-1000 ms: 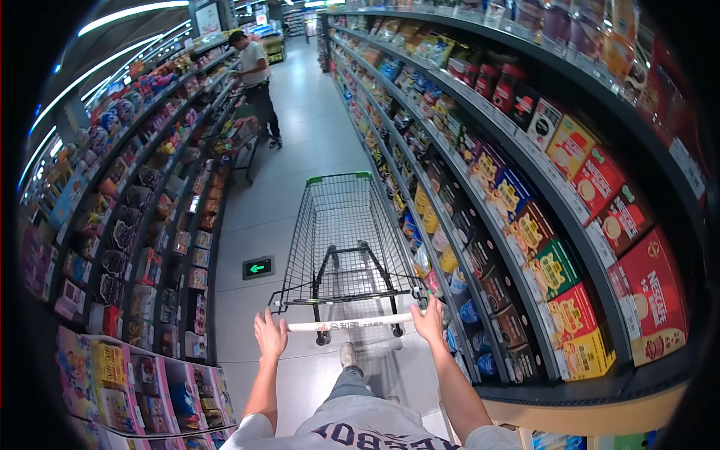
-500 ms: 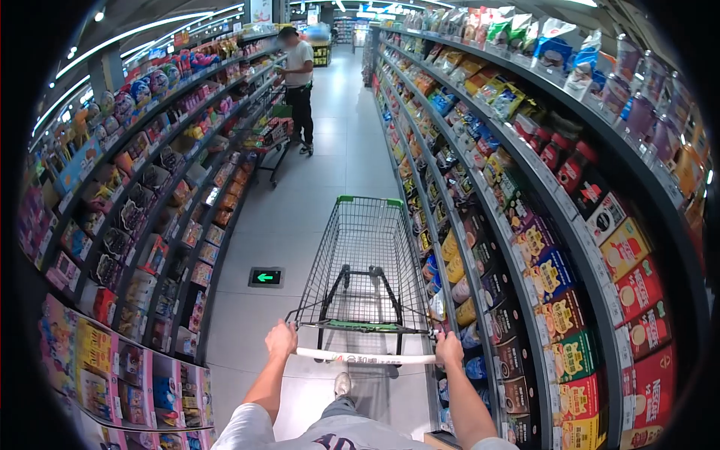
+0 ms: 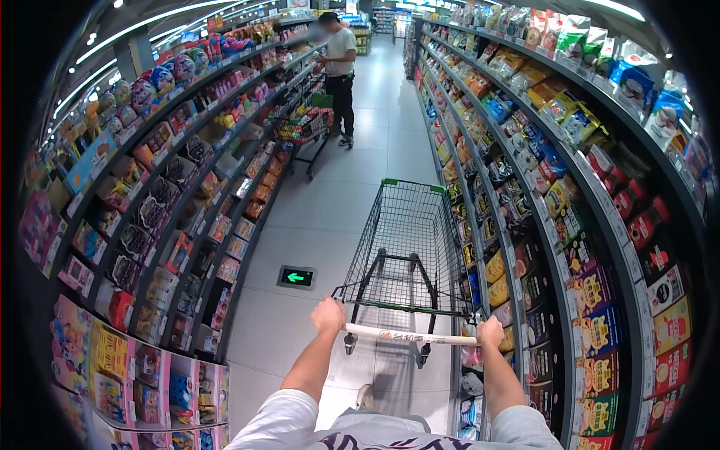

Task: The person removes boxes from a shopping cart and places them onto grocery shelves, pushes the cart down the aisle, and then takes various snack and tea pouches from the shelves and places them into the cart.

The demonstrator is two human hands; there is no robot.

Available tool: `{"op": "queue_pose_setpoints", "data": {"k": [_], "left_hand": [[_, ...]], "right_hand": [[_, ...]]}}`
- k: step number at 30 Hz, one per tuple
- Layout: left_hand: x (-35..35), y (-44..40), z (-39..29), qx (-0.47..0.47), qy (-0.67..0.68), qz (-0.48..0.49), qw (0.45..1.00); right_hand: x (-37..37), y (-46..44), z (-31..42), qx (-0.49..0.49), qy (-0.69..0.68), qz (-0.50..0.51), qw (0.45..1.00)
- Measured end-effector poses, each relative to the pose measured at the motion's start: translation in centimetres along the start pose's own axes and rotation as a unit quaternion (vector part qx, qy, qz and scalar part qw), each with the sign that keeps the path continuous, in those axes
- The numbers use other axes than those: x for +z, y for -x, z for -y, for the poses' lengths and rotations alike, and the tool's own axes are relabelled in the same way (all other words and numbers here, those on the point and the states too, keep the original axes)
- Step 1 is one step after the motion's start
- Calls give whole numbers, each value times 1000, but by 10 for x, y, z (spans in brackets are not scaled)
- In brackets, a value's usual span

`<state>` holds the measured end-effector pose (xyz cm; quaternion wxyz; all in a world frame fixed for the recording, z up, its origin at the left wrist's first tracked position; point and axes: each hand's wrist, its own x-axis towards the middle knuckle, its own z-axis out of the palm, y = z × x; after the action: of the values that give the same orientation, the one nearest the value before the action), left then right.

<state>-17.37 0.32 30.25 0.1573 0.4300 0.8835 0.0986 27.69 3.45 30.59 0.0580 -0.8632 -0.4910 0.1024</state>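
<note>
A wire shopping cart (image 3: 409,247) with green corner pieces stands in front of me, and nothing shows in its basket. Its pale handle bar (image 3: 412,335) runs across just ahead of my body. My left hand (image 3: 328,316) is wrapped round the left end of the bar. Round the right end, close to the right-hand shelves, my right hand (image 3: 490,331) is closed. Both forearms reach forward from light short sleeves.
Packed shelves line the left (image 3: 169,169) and right (image 3: 559,191). Further up the aisle, a person (image 3: 341,71) stands at the left shelves beside another loaded cart (image 3: 303,126). A green arrow sign (image 3: 296,277) lies in the floor left of my cart.
The view has swung, so the cart and both hands appear further right in it. My left hand, with fingers looser on the bar a second ago, is now closed round it.
</note>
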Motion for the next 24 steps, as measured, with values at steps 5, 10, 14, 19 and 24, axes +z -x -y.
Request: {"op": "queue_pose_setpoints", "data": {"k": [5,10,14,19,24], "left_hand": [[-5,-51,-39,-5,12,-11,1000],[-14,-88,-82,-12,-3,-4,1000],[-5,-128,-112,-14,-10,-14,1000],[3,-178,-154,-25,-23,-21,999],[-1,-229,-200,-27,-36,-2,999]], "right_hand": [[-2,-51,38,21,2,-7,1000],[-10,-101,76,25,-4,-4,1000],[-7,-155,99,16,-16,-4,1000],[-10,-219,136,-3,8,10,1000],[9,-301,160,-51,32,27,998]]}}
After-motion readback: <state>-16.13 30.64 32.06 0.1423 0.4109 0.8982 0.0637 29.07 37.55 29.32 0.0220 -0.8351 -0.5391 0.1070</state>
